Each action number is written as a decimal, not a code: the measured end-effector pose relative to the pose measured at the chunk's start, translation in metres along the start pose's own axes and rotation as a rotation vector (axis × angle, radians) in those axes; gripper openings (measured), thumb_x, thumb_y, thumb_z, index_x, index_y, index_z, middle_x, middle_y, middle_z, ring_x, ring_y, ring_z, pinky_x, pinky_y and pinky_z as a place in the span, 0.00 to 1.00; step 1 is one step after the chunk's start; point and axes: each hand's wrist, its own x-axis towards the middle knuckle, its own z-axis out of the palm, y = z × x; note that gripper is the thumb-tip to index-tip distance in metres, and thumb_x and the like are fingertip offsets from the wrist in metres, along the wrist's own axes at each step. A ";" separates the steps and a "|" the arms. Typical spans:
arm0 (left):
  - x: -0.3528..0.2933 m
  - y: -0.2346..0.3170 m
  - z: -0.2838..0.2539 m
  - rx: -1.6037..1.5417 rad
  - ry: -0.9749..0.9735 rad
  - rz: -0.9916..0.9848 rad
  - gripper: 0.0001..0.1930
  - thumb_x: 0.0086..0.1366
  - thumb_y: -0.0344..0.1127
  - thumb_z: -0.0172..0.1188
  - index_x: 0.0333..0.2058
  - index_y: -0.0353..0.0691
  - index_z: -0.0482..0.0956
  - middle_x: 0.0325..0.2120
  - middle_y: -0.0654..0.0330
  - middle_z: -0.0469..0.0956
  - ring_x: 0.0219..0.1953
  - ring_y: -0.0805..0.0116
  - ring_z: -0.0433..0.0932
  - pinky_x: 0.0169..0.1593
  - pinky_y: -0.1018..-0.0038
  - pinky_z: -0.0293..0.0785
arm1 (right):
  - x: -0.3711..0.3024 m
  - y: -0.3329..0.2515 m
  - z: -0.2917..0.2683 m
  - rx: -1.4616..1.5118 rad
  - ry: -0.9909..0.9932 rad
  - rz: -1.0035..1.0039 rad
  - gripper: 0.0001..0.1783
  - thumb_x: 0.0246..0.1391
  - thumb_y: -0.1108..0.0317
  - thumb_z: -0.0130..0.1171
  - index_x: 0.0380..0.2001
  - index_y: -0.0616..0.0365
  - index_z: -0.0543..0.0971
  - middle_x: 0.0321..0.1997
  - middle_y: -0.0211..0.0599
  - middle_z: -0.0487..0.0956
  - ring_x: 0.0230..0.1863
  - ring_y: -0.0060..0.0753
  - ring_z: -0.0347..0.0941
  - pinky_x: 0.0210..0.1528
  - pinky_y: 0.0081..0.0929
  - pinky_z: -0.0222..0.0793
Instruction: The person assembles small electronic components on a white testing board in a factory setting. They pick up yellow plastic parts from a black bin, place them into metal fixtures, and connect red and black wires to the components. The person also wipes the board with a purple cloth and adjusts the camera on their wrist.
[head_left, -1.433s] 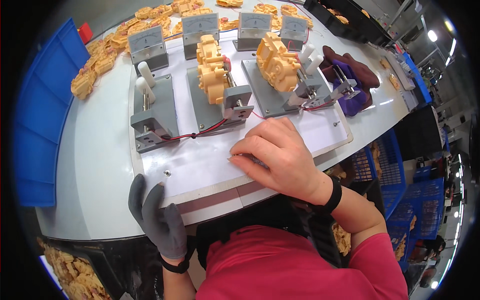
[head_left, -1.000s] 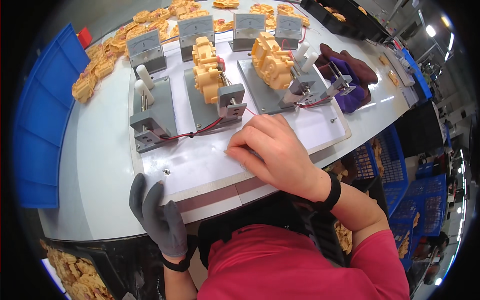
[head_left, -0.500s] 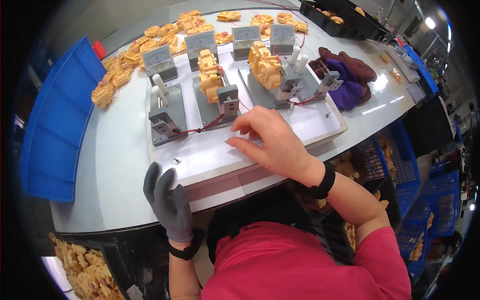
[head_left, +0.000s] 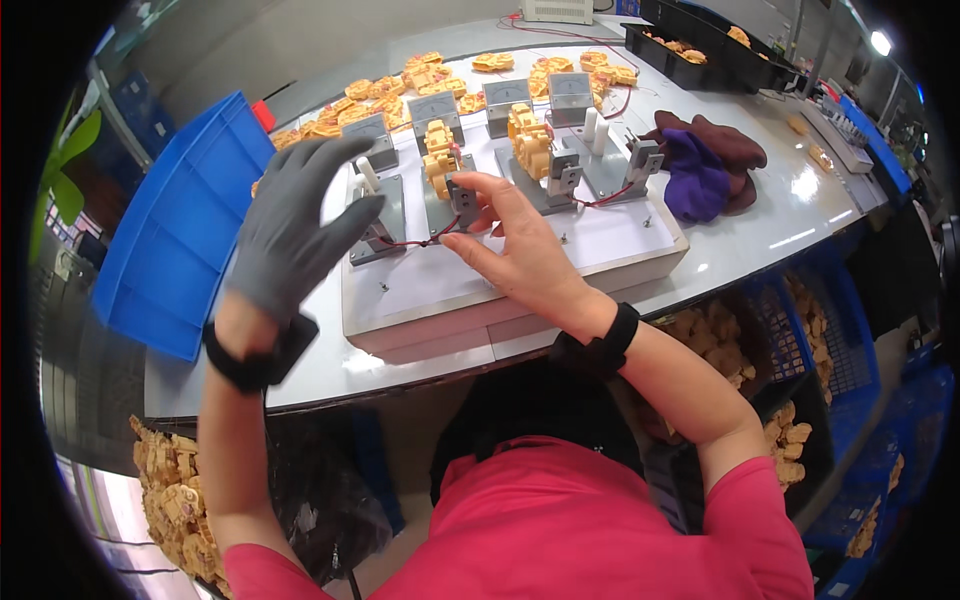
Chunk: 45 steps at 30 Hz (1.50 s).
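Observation:
A white test board lies on the table with three grey metal fixtures on it, each with a small meter behind. My left hand, in a grey glove, is raised over the left fixture, fingers spread and holding nothing. My bare right hand hovers open beside the clamp of the middle fixture, which carries a yellow plastic part. Another yellow part sits on the right fixture. Red wires run along the fixtures' front.
A blue tray lies at the left. Several yellow parts are heaped behind the meters. Brown and purple cloths lie at the right, a black tray at the back. Bins of yellow parts stand under the table.
My left hand has risen from the table's front edge to above the left fixture. My right hand has lifted off the board and opened toward the middle clamp.

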 end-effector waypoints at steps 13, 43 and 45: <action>0.097 0.011 0.051 0.246 -0.661 0.053 0.45 0.43 0.35 0.71 0.63 0.54 0.63 0.55 0.51 0.69 0.58 0.50 0.67 0.61 0.61 0.65 | -0.003 0.009 0.001 0.064 0.046 -0.066 0.31 0.52 0.68 0.64 0.59 0.55 0.66 0.45 0.41 0.73 0.39 0.35 0.72 0.46 0.33 0.71; 0.076 -0.021 0.046 -0.010 -0.751 -0.285 0.43 0.53 0.32 0.66 0.66 0.46 0.55 0.52 0.46 0.73 0.54 0.50 0.73 0.56 0.65 0.71 | -0.010 0.013 0.007 -0.353 -0.024 -0.164 0.09 0.48 0.65 0.63 0.28 0.58 0.76 0.33 0.39 0.72 0.37 0.43 0.72 0.42 0.38 0.68; 0.071 -0.023 0.045 0.009 -0.728 -0.252 0.42 0.54 0.32 0.64 0.67 0.47 0.55 0.51 0.46 0.73 0.53 0.50 0.74 0.55 0.65 0.72 | -0.010 0.013 0.008 -0.426 -0.040 -0.175 0.08 0.47 0.66 0.63 0.28 0.58 0.76 0.33 0.38 0.71 0.38 0.43 0.71 0.43 0.37 0.67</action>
